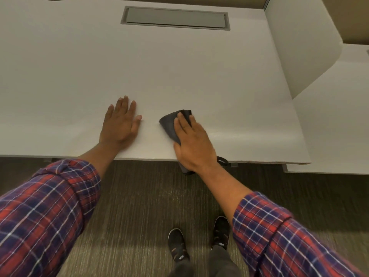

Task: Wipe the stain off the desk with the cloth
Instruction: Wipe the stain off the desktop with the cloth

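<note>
The right hand point(192, 143) lies palm-down on a dark grey cloth point(171, 124), fingers extended and close together, pressing it flat against the white bench point(179, 66) near the front edge; the cloth's folded corner pokes out to the left of the fingers and beyond the fingertips. The left hand point(119, 123) rests just to the left of the cloth, open and flat on the bench, fingers spread slightly, holding nothing and not touching the cloth. No stain can be made out on the surface between or around the two hands. Both forearms wear rolled red-and-blue plaid sleeves point(279, 232). Far beyond the hands, one grey rectangular cable hatch point(175, 18) is set into the bench. Below the hands, two black shoes point(178, 244) stand on striped carpet point(129, 196); small white lettering on them is too small to read.
</note>
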Available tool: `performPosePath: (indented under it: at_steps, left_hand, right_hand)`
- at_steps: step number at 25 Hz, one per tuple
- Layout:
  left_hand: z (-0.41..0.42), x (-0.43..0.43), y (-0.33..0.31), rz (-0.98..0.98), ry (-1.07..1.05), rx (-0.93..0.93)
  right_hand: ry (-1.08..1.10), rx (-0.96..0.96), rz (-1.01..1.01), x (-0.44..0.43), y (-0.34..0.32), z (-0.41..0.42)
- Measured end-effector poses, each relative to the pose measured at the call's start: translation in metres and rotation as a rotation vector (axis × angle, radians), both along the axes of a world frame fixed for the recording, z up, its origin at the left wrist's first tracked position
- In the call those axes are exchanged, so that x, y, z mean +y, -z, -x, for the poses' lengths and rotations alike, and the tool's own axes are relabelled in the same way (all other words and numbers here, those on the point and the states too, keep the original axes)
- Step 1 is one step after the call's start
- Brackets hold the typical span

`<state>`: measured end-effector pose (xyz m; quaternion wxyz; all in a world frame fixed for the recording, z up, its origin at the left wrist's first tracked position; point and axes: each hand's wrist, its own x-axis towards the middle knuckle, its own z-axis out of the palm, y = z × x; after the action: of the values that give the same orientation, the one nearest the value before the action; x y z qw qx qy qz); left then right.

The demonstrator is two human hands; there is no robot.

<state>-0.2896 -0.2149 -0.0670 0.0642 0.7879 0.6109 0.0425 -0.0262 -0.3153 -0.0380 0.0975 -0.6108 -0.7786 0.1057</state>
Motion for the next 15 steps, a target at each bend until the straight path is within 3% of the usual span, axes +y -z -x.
performPosePath:
  at_steps: [3, 6, 8, 10, 13, 15]
  left_hand:
    - [0.000, -0.001, -0.002, 0.011, -0.012, -0.052]
    - [0.001, 0.000, -0.004, 0.005, -0.017, -0.072]
    - [0.001, 0.000, -0.005, 0.019, -0.006, -0.079]
    - [0.001, -0.002, -0.005, 0.022, -0.007, -0.088]
    - [0.001, -0.003, -0.003, 0.011, -0.021, -0.082]
    - [0.002, -0.001, 0.000, 0.008, -0.028, -0.067]
  right_hand:
    - [-0.103, 0.079, 0.015, -0.009, 0.000, 0.027]
    - [-0.193, 0.376, 0.133, -0.018, -0.008, 0.043]
    - [-0.048, 0.768, 0.351, -0.026, -0.018, 0.044]
    - [0.273, 1.253, 0.504, -0.030, -0.032, 0.031]
    - [0.651, 1.835, 0.529, -0.022, -0.049, -0.030]
    - [0.753, 2.049, 0.453, -0.010, -0.063, -0.096]
